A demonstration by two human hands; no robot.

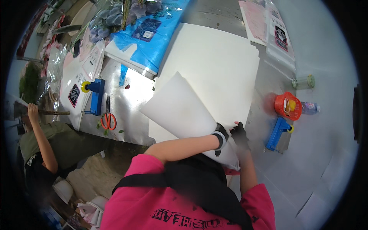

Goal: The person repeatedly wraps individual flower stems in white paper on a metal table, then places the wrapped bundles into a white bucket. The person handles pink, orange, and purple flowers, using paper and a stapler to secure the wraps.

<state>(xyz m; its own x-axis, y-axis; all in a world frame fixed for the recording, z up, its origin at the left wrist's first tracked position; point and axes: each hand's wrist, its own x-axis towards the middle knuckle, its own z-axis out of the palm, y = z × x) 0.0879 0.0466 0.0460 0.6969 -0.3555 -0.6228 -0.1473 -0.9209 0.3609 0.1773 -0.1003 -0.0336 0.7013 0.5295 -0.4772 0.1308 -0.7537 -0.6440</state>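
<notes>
A white sheet of wrapping material (pixel 182 106) is folded over on itself, lying aslant on a stack of large white sheets (pixel 218 57). Its narrow end comes down against the front of my body. My left hand (pixel 221 133), in a black glove with a pale band at the wrist, grips the folded sheet near that end. Just to the right, my right hand (pixel 240 135) in a black fingerless glove is close beside it at the front edge of the stack. Its fingers are partly spread, and whether they pinch the sheet is unclear.
Left on the metal table (pixel 132 115) are orange-handled scissors (pixel 108 119), a blue tape dispenser (pixel 97 96) and a blue plastic package (pixel 152 37). At right are a red basket (pixel 283 112), a bottle (pixel 310 107) and another dispenser (pixel 277 133). A co-worker's hand (pixel 33 110) holds stems.
</notes>
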